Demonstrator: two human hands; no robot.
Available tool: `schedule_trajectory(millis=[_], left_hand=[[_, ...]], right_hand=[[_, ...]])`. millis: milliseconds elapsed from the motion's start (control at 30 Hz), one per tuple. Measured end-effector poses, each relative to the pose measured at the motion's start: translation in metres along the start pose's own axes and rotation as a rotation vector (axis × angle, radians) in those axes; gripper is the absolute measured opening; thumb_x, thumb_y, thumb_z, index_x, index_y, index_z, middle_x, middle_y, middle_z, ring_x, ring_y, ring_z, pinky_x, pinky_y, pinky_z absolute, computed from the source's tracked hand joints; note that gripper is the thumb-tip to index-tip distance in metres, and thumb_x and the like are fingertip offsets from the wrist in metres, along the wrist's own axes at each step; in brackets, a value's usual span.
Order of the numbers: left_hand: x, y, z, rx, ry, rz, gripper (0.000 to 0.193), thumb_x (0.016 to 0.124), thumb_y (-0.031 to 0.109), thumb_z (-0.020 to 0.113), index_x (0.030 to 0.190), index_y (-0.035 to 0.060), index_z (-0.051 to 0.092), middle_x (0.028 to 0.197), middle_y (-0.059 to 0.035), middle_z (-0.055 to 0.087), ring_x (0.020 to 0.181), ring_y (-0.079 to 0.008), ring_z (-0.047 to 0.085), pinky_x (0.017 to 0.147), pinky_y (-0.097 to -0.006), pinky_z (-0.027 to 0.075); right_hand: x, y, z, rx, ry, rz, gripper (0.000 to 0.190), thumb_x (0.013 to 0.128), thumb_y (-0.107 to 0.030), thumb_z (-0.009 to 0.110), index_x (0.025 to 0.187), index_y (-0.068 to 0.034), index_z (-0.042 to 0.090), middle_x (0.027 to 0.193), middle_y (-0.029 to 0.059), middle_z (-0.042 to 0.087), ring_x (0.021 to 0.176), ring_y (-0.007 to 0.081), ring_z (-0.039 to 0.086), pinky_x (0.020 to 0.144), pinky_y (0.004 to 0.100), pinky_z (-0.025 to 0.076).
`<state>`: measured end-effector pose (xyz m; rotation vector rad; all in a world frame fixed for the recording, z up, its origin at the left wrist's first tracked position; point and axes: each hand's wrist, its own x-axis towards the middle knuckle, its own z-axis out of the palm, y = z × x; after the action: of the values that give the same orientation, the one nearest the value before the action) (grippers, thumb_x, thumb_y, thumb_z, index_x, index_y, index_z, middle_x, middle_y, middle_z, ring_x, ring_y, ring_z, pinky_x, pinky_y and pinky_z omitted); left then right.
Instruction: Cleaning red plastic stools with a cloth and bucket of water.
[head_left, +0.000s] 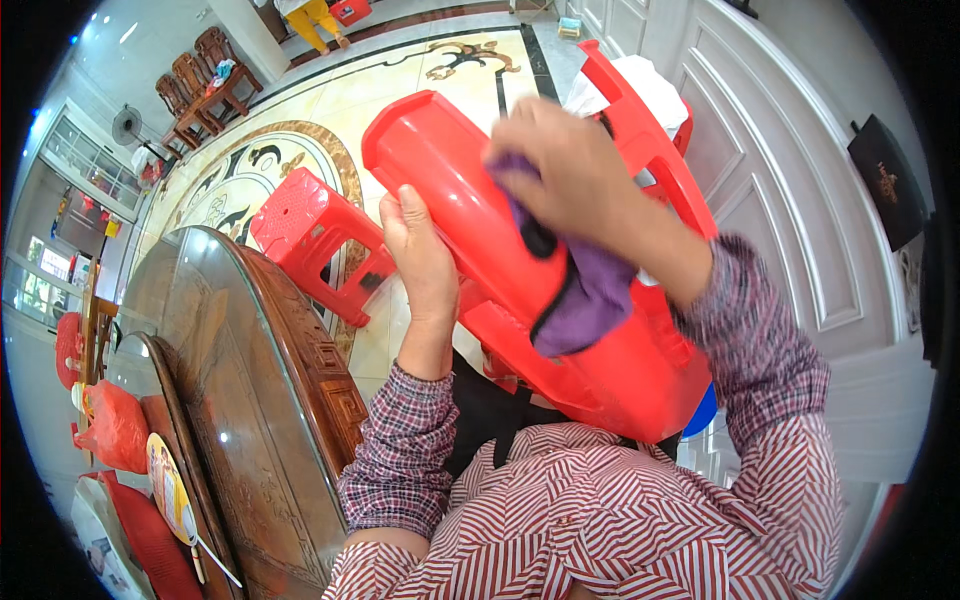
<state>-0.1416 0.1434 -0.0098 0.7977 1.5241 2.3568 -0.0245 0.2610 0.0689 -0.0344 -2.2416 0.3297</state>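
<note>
A red plastic chair (465, 202) lies tilted across my lap, its smooth curved panel facing up. At its left edge, my left hand (424, 255) grips the rim with the thumb on top. Over the panel's right side, my right hand (562, 165), slightly blurred, clutches a purple cloth (592, 300) with a dark border. The cloth hangs from the fingers and lies against the red plastic. The fingertips under the cloth are hidden.
A red plastic stool (322, 240) stands ahead on the left, beside a carved wooden table (247, 375) with a glass top. Another red chair (645, 127) with white cloth stands at the front right, near the panelled wall (772, 187). Far off, a person (311, 22) in yellow trousers is partly visible.
</note>
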Motion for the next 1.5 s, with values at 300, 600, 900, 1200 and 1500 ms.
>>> schedule_trajectory(millis=[300,600,900,1200,1500], left_hand=[[0.023,-0.064,-0.060,-0.005,0.209,-0.036,0.045,0.105,0.036,0.029,0.111,0.0005,0.056,0.096,-0.0081,0.063,0.081,-0.0147,0.062,0.073,-0.0280,0.052],[0.013,-0.062,-0.049,0.021,0.130,-0.066,0.043,0.105,0.036,0.032,0.115,0.0007,0.053,0.106,-0.0082,0.062,0.090,-0.0158,0.060,0.079,-0.0293,0.050],[0.010,-0.077,-0.091,0.022,0.295,-0.073,0.043,0.105,0.033,0.031,0.116,-0.0022,0.052,0.110,-0.0112,0.061,0.095,-0.0200,0.061,0.084,-0.0342,0.050],[0.009,-0.081,-0.080,-0.040,0.263,-0.086,0.043,0.106,0.033,0.030,0.113,-0.0019,0.053,0.104,-0.0086,0.060,0.092,-0.0151,0.058,0.082,-0.0300,0.048],[0.002,-0.083,-0.091,-0.037,0.235,-0.119,0.045,0.105,0.037,0.031,0.120,-0.0008,0.052,0.110,-0.0093,0.059,0.098,-0.0177,0.058,0.082,-0.0314,0.050]], right_hand=[[-0.134,-0.074,-0.019,0.199,-0.429,0.170,0.012,0.070,-0.003,0.064,0.079,-0.007,0.055,0.075,0.0087,0.047,0.069,0.0272,0.055,0.054,0.0380,0.045],[0.008,-0.005,0.091,-0.119,-0.043,-0.028,0.011,0.075,-0.010,0.062,0.083,-0.007,0.054,0.081,0.0096,0.055,0.079,0.0307,0.058,0.061,0.0404,0.049],[-0.041,-0.053,0.093,0.008,-0.288,-0.047,0.017,0.073,-0.006,0.064,0.086,-0.006,0.054,0.086,0.0097,0.051,0.084,0.0290,0.057,0.065,0.0388,0.052],[-0.027,0.120,0.036,-0.409,0.082,0.453,0.012,0.082,-0.013,0.058,0.091,-0.006,0.055,0.089,0.0165,0.060,0.085,0.0361,0.061,0.071,0.0470,0.050],[-0.020,-0.020,0.100,-0.008,-0.102,0.145,0.014,0.077,-0.006,0.058,0.090,-0.004,0.055,0.087,0.0145,0.057,0.088,0.0325,0.060,0.071,0.0432,0.050]])
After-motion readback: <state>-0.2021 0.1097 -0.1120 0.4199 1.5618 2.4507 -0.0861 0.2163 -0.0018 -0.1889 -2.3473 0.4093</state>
